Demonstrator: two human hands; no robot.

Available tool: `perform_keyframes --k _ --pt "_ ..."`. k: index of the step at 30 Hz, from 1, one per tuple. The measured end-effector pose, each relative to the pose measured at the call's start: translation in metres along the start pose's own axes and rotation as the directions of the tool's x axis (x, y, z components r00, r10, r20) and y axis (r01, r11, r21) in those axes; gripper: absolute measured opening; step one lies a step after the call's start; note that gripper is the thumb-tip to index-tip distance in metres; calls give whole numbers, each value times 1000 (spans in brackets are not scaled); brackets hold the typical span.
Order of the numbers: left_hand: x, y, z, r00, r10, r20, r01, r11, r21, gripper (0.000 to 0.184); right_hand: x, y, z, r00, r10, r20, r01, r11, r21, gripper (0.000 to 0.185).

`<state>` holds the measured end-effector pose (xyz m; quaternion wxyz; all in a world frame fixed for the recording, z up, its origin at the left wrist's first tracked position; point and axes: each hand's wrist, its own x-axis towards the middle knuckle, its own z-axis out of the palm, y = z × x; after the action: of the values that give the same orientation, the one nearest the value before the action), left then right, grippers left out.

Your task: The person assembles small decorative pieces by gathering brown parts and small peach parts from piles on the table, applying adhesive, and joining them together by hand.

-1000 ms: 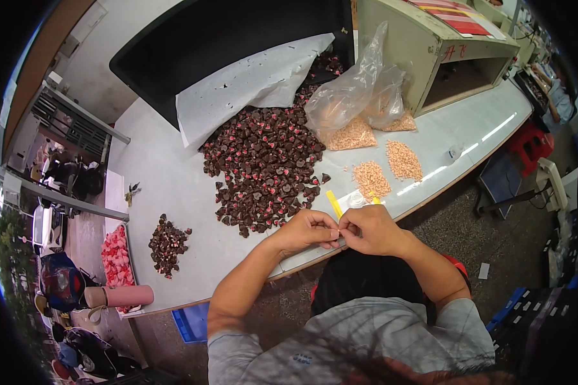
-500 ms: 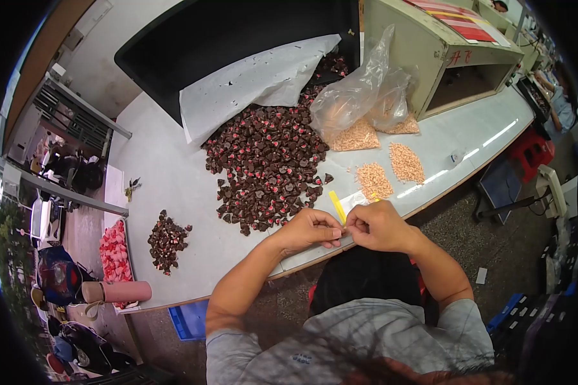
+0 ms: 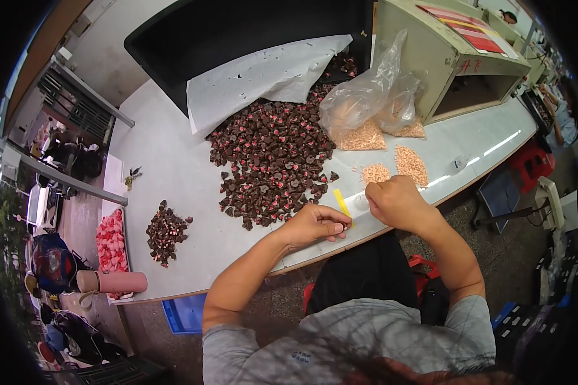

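My left hand (image 3: 313,226) is closed in a pinch near the table's front edge, on a small dark piece (image 3: 347,225) at its fingertips. To its right, my right hand (image 3: 395,200) is closed just in front of a small pile of tan bits (image 3: 375,173); what its fingers hold, if anything, is hidden. A yellow strip (image 3: 341,201) lies between the hands. A second tan pile (image 3: 411,165) sits behind my right hand. The large heap of dark pieces with pink parts (image 3: 270,154) spreads behind my left hand.
Plastic bags of tan bits (image 3: 363,135) stand before a greenish metal box (image 3: 456,70). White paper (image 3: 257,77) lies by a black bin (image 3: 237,32). On the left are a small dark pile (image 3: 166,234), a tray of pink pieces (image 3: 112,240) and a pink bottle (image 3: 122,282).
My right hand has moved away from my left hand, right and forward to the nearer tan pile. My left hand stays closed near the edge. The view has shifted slightly.
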<state>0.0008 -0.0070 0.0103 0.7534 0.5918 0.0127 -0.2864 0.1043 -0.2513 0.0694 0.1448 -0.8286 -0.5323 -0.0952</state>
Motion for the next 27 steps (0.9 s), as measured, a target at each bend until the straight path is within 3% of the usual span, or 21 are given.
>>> perform_keyframes --k 9,12,18,27 --pt "2 -3 -1 1000 -5 -22 3 993 -116 27 1 1 7 1000 -15 -13 15 1000 2 11" --pt "2 -3 -3 1000 -11 -20 8 992 -129 27 1 -6 -5 994 -3 -105 12 996 89 10" --pt "2 -4 -4 999 -9 -36 4 991 -137 29 -10 -35 11 972 143 -184 -47 892 449 12" --pt "1 -5 -4 999 4 -33 -8 991 -135 28 -12 -44 35 955 158 -252 -29 893 450 11"
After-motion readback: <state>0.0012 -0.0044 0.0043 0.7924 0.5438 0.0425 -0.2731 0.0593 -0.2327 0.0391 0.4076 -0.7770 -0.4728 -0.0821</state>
